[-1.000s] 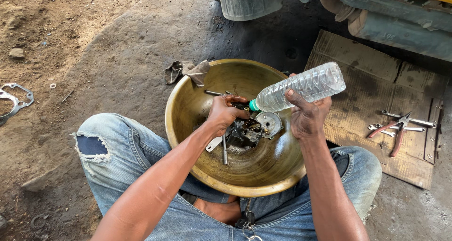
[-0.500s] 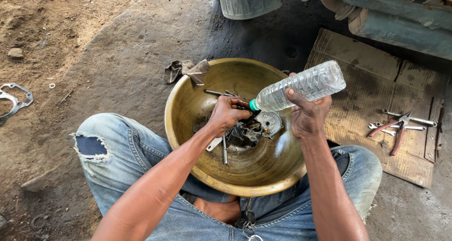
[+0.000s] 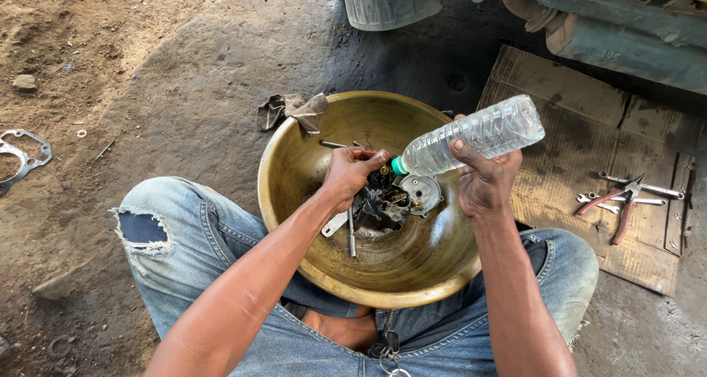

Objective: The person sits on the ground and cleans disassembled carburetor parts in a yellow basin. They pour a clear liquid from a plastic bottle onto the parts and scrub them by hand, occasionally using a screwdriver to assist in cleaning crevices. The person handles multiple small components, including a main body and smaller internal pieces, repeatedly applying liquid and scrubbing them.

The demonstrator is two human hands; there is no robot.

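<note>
A wide brass-coloured bowl (image 3: 294, 163) rests between my knees on the ground. Inside it lie a dark metal engine part (image 3: 389, 204), a round metal disc (image 3: 422, 191) and a few loose tools. My right hand (image 3: 482, 180) grips a clear plastic bottle (image 3: 479, 135), tilted with its green neck pointing down into the bowl. My left hand (image 3: 352, 172) is over the bowl, fingers pinched at the bottle's green neck (image 3: 398, 166), just above the engine part.
A dirty rag (image 3: 293, 110) lies at the bowl's far rim. Red-handled pliers (image 3: 617, 200) and wrenches (image 3: 633, 187) sit on a cardboard sheet (image 3: 582, 127) to the right. A metal gasket (image 3: 22, 156) lies on the dirt at left. Vehicle parts and a metal bucket (image 3: 390, 1) are beyond.
Almost nothing has moved; my left hand's fingers have shifted slightly at the bottle's neck, and the bottle stays tilted over the bowl.
</note>
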